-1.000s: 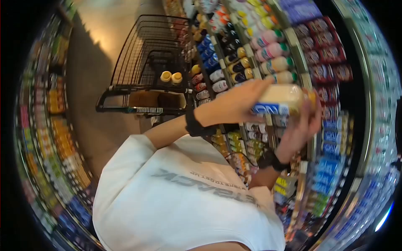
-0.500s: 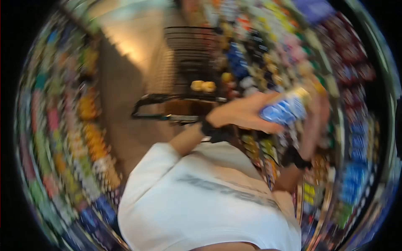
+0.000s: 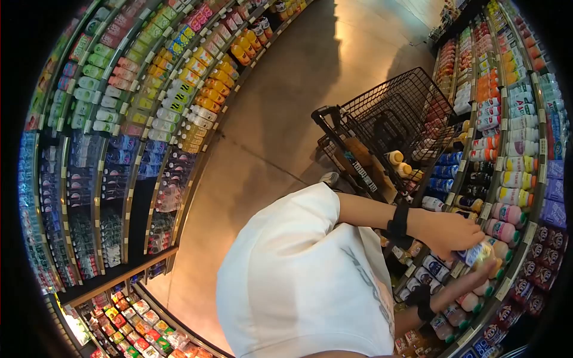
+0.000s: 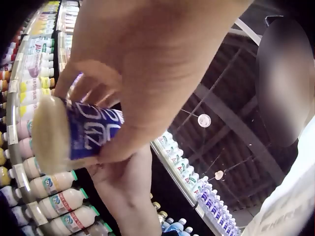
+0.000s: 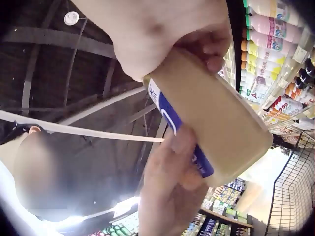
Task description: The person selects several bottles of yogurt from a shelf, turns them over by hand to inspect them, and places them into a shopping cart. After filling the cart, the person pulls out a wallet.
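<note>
Both hands hold a cream-coloured drink bottle [image 3: 477,255] with a blue label, tipped on its side in front of the right-hand shelves. My left hand [image 3: 449,232] grips it round the labelled body, its thumb lying along the label in the left wrist view, where the pale bottom of the bottle [image 4: 51,135] sticks out past the fingers. At the other end of the bottle, my right hand [image 3: 468,281] has its fingers curled round the cap end, which they mostly hide in the right wrist view. There the bottle's broad plain side [image 5: 216,118] faces the camera.
A black wire shopping cart [image 3: 388,98] stands ahead beside the shelf, holding several yellow-capped bottles [image 3: 395,157] and a brown carton [image 3: 358,150]. Pink bottles [image 3: 507,213] with green caps lie in rows close by the hands. Across the aisle floor [image 3: 262,113] runs another drinks shelf [image 3: 143,101].
The view has swung round, so cart and hands now appear further right and more of the opposite shelf shows. Both hands stay on the bottle, whose tilt has changed.
</note>
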`<control>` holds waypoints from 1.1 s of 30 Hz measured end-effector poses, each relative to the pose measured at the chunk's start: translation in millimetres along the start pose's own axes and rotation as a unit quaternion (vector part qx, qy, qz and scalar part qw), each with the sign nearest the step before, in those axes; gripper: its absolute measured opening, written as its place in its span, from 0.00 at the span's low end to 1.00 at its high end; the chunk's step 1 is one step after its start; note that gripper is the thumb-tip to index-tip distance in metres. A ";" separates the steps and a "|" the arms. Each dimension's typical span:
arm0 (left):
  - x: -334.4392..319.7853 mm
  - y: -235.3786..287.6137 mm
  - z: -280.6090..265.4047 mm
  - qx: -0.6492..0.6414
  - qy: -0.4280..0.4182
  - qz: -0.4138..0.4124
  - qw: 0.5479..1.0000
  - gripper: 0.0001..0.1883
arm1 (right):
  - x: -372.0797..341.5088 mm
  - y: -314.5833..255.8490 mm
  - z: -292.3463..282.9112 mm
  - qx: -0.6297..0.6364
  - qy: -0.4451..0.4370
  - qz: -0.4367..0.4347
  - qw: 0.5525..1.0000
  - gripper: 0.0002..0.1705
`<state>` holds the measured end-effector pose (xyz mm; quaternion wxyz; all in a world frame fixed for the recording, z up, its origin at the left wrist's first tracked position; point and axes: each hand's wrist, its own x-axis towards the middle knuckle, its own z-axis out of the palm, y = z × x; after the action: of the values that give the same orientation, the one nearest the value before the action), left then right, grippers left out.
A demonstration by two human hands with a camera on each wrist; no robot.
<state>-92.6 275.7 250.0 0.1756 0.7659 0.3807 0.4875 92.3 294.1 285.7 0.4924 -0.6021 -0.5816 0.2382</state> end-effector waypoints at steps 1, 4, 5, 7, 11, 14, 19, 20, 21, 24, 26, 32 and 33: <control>2.5 1.7 -1.9 0.019 0.023 -0.009 1.000 0.34 | -3.2 -6.2 1.0 -0.074 -0.022 -0.022 0.997 0.39; 5.5 5.8 -6.3 0.044 0.056 -0.025 0.997 0.34 | 17.7 29.3 -4.2 -0.043 -0.162 -0.053 0.984 0.32; 5.9 3.7 -7.4 0.043 0.050 -0.037 0.997 0.34 | 26.0 41.9 -6.3 -0.037 -0.224 -0.086 0.970 0.31; 6.0 5.0 -10.3 0.019 0.023 -0.050 0.998 0.35 | 11.1 14.3 2.5 0.018 -0.208 -0.115 0.971 0.29; 6.7 8.8 0.7 -0.014 0.056 -0.014 0.998 0.36 | 11.0 -2.0 -11.7 0.052 -0.138 -0.077 0.986 0.32; 6.7 11.6 4.3 -0.050 0.062 0.000 0.997 0.37 | 16.4 0.2 -25.7 0.126 -0.009 -0.049 0.991 0.35; 16.9 6.6 -8.3 -0.100 -0.068 -0.009 0.993 0.40 | 29.8 1.0 -56.6 0.262 0.143 -0.043 0.954 0.36; 19.4 4.3 -12.0 -0.079 -0.052 0.011 0.995 0.42 | 28.9 3.6 -60.2 0.279 0.161 -0.027 0.946 0.36; 22.0 0.9 -17.0 -0.055 -0.033 0.030 0.997 0.43 | 23.8 7.4 -67.3 0.224 0.141 -0.032 0.964 0.36; 34.0 14.5 -23.0 -0.089 -0.037 0.078 0.992 0.46 | 7.8 24.2 -79.8 0.003 0.088 -0.076 0.993 0.31; 37.1 20.0 -14.4 -0.119 -0.062 0.121 0.984 0.49 | -9.2 36.0 -71.6 -0.001 0.009 -0.102 0.995 0.27; 18.5 8.7 18.7 -0.040 -0.171 0.084 0.981 0.49 | -33.8 83.0 -46.2 0.066 -0.141 -0.041 0.987 0.33; 14.7 8.0 21.3 -0.053 -0.181 0.073 0.979 0.48 | -36.3 79.9 -42.3 0.063 -0.147 -0.060 0.985 0.32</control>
<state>-67.0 283.8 254.2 0.2458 0.8567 0.2599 0.3716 158.2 259.7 222.8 0.4518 -0.4921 -0.6668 0.3303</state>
